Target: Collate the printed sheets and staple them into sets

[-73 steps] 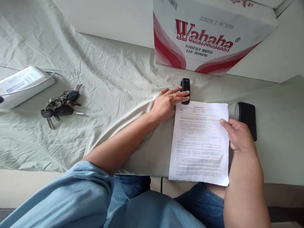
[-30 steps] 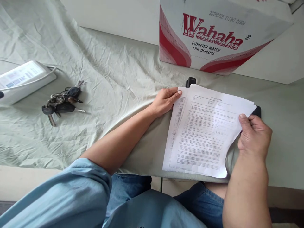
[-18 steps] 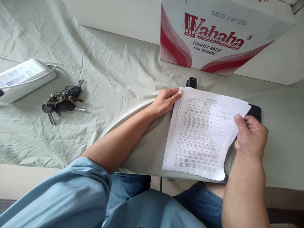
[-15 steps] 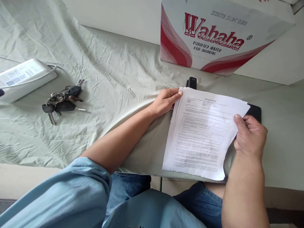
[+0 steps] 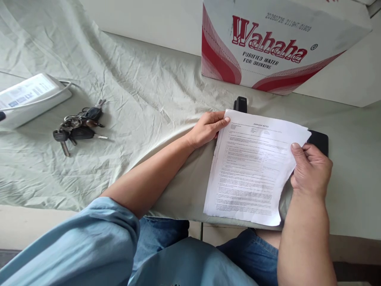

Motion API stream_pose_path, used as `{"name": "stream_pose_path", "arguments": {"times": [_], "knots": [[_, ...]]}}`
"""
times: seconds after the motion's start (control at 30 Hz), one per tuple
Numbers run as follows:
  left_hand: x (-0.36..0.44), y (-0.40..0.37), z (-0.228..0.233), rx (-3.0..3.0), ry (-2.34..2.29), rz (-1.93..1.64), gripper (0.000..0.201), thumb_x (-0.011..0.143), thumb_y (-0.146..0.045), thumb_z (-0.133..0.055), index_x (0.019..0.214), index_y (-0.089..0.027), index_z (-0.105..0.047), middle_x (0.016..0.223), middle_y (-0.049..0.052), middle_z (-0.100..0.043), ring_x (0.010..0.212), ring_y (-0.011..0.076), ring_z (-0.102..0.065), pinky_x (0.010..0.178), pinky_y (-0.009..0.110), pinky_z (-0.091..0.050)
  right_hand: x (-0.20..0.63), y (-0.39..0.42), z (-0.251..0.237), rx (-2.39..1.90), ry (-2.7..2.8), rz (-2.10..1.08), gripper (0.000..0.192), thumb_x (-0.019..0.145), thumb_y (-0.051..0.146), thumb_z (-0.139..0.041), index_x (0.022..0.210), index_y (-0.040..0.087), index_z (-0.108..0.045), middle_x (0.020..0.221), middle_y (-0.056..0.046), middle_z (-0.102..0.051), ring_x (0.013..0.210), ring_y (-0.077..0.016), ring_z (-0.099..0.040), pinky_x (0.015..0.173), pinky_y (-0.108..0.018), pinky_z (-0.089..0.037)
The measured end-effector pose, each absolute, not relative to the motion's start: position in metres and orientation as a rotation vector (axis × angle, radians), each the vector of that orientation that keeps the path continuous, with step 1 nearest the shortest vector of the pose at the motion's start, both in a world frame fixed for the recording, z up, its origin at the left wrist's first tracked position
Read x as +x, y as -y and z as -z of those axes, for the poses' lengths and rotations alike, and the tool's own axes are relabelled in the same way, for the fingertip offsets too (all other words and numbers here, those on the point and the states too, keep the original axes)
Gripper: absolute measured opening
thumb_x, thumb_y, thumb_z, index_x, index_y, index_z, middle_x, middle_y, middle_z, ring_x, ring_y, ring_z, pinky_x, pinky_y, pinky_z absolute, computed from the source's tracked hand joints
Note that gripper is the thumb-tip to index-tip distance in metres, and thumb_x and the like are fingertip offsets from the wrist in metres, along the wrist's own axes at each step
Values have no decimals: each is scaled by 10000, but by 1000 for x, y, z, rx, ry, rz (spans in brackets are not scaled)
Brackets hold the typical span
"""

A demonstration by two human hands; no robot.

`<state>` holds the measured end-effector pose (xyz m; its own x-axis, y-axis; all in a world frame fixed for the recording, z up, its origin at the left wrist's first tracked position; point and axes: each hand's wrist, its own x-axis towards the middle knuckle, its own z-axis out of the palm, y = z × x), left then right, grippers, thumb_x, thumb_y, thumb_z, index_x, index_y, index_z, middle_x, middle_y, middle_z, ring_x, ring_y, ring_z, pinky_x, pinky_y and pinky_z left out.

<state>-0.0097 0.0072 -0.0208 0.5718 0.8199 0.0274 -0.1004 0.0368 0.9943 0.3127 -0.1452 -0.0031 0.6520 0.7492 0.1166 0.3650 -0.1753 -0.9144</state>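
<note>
A small stack of printed white sheets point(image 5: 253, 167) lies tilted on the pale green cloth point(image 5: 133, 99) near the table's front edge. My left hand point(image 5: 208, 127) grips the stack's top left corner, thumb on top. My right hand point(image 5: 311, 169) pinches the right edge, lifting that side slightly off the cloth. A black stapler point(image 5: 240, 105) stands just beyond the top left corner, mostly hidden by the paper. A flat black object point(image 5: 320, 140) peeks out behind my right hand.
A red and white Wahaha water carton point(image 5: 276, 43) stands at the back. A bunch of keys point(image 5: 77, 129) lies to the left, and a white device with a cable point(image 5: 28, 99) sits at the far left edge. A white wall runs behind.
My left hand left the stapler and took the stack's top left corner. My right hand lifted the right edge. The fanned sheets have since slid closer into line.
</note>
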Motion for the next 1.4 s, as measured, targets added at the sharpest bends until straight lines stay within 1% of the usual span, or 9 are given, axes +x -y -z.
{"name": "stream_pose_path", "arguments": {"times": [0.17, 0.47, 0.63, 0.7, 0.83, 0.93, 1.13, 1.23, 1.4], "knots": [[-9, -8, 24, 1367, -663, -839, 745, 1008, -936, -869, 920, -206, -746, 703, -14, -593, 567, 109, -475, 510, 304, -371, 311, 142, 4, -1734, 804, -361, 551, 681, 706, -1116, 829, 248, -849, 721, 51, -690, 728, -159, -574, 766, -370, -574], [-7, -9, 29, 1382, -624, -877, 759, 1045, -948, -825, 914, -204, -761, 690, -16, -590, 541, 108, -478, 504, 304, -390, 306, 142, 6, -1712, 795, -419, 556, 686, 706, -1117, 842, 248, -843, 746, 46, -710, 747, -163, -587, 785, -383, -589], [-7, -11, 31, 1394, -598, -869, 749, 1068, -942, -801, 896, -217, -724, 676, -20, -566, 537, 113, -471, 511, 317, -377, 306, 139, 5, -1729, 802, -303, 544, 686, 694, -1086, 845, 243, -826, 709, 50, -668, 729, -159, -549, 754, -374, -533], [-6, -11, 31, 1415, -613, -875, 761, 1062, -949, -803, 857, -226, -684, 679, -20, -550, 546, 110, -455, 514, 323, -339, 306, 137, 4, -1757, 810, -241, 526, 685, 686, -1059, 845, 241, -830, 695, 50, -645, 723, -161, -538, 728, -369, -497], [-5, -10, 30, 1492, -676, -939, 827, 1039, -958, -826, 736, -254, -515, 654, -34, -439, 574, 102, -363, 538, 339, -244, 306, 135, 3, -1776, 797, -230, 509, 670, 670, -1041, 834, 239, -826, 691, 49, -639, 719, -160, -539, 719, -363, -474], [-4, -10, 28, 1520, -694, -950, 854, 1041, -975, -805, 720, -264, -456, 649, -37, -399, 594, 109, -340, 550, 343, -233, 305, 136, 4, -1764, 786, -255, 472, 663, 622, -1044, 833, 236, -833, 690, 49, -656, 716, -157, -538, 724, -360, -476], [-5, -9, 24, 1508, -676, -939, 827, 1068, -987, -754, 751, -251, -546, 679, -12, -492, 632, 131, -423, 554, 334, -307, 304, 139, 4, -1767, 827, -283, 432, 711, 594, -1027, 871, 226, -869, 721, 31, -703, 730, -165, -572, 723, -361, -504], [-5, -9, 24, 1492, -657, -931, 819, 1067, -984, -760, 765, -240, -603, 682, -9, -517, 635, 132, -449, 549, 324, -324, 305, 139, 5, -1757, 820, -278, 466, 699, 619, -1059, 861, 234, -854, 712, 38, -693, 721, -161, -570, 722, -356, -519], [-6, -10, 26, 1428, -640, -885, 803, 1058, -989, -768, 835, -221, -688, 680, -15, -548, 586, 115, -441, 528, 314, -333, 305, 138, 6, -1751, 833, -290, 504, 716, 662, -1068, 879, 240, -846, 764, 23, -725, 760, -187, -641, 748, -375, -574]]}}
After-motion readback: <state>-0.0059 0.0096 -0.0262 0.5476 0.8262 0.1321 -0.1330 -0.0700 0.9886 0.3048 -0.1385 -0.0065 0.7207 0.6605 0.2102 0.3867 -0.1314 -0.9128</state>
